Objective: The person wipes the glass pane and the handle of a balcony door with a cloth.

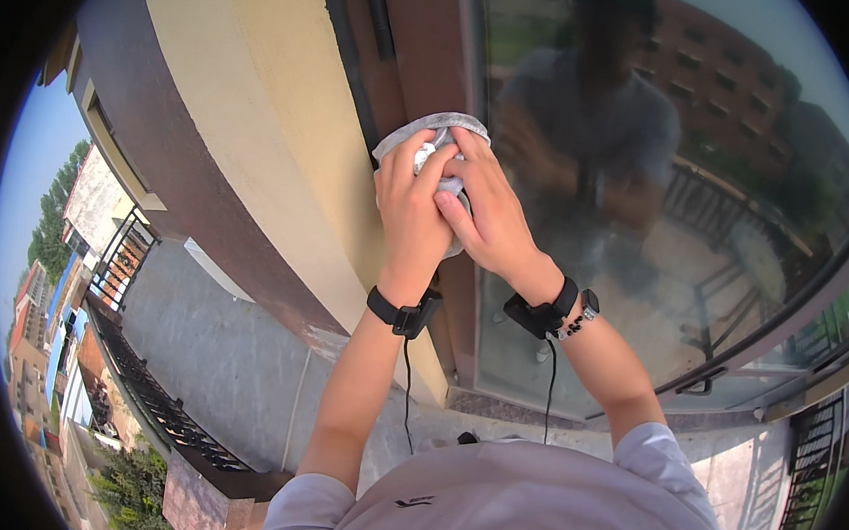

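Nearest the camera, a pale shirt [538, 487] is seen from above at the lower edge, with both bare forearms extended away from it. At their far ends, the left hand [412, 207] and the right hand [490, 211] are brought together over a bunched grey cloth [432, 126], which is held by both and pressed against an upright brown frame [434, 50]. Neither hand is released: the fingers are curved over the cloth, and the left hand is partly overlapped by the right. How tightly the folds are gripped cannot be told. Black wrist straps [542, 311] are worn on both arms, and a watch [590, 302] on the right. On one side of the frame is a cream wall [287, 143]; on the other, a dark, reflective glass pane [732, 252]. The work is judged to be in progress: the cloth has been brought to the frame, contact is maintained by both hands, and the cloth has not been set down. No boundary between treated and untreated surface can be distinguished, so the share completed cannot be given; what is left, by the same token, cannot be measured, beyond the cloth's release.
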A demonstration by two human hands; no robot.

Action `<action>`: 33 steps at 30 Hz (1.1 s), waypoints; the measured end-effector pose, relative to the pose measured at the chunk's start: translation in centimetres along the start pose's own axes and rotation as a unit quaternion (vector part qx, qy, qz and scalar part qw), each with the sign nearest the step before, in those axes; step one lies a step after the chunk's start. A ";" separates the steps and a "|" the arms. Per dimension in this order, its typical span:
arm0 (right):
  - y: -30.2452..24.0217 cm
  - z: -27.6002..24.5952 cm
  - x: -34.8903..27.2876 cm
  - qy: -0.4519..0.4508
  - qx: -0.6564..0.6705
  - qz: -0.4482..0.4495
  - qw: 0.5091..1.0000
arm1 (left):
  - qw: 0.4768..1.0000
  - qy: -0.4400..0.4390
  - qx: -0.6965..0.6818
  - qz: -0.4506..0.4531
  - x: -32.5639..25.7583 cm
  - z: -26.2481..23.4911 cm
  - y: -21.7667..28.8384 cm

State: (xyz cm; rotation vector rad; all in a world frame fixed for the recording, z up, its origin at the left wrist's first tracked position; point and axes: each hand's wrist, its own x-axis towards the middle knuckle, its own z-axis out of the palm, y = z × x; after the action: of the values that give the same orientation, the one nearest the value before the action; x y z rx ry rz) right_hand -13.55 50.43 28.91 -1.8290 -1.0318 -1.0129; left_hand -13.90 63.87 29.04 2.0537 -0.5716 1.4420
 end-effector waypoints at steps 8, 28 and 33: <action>0.3 -1.3 3.4 0.020 -0.028 -0.043 0.998 | 0.998 0.050 -0.013 0.029 3.2 0.7 -0.2; 0.9 0.8 -3.2 0.017 -0.005 0.020 1.000 | 0.997 -0.046 0.048 0.042 -1.6 -0.1 -0.6; 2.1 6.0 -13.6 0.018 -0.001 0.118 0.993 | 0.998 -0.051 0.042 0.018 -11.4 3.1 -3.1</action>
State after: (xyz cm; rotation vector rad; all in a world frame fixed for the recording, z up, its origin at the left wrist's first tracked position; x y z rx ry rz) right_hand -14.84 51.35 13.97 -1.8752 -0.7724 -0.9004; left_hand -13.58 64.47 16.82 2.2036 -0.6007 1.4111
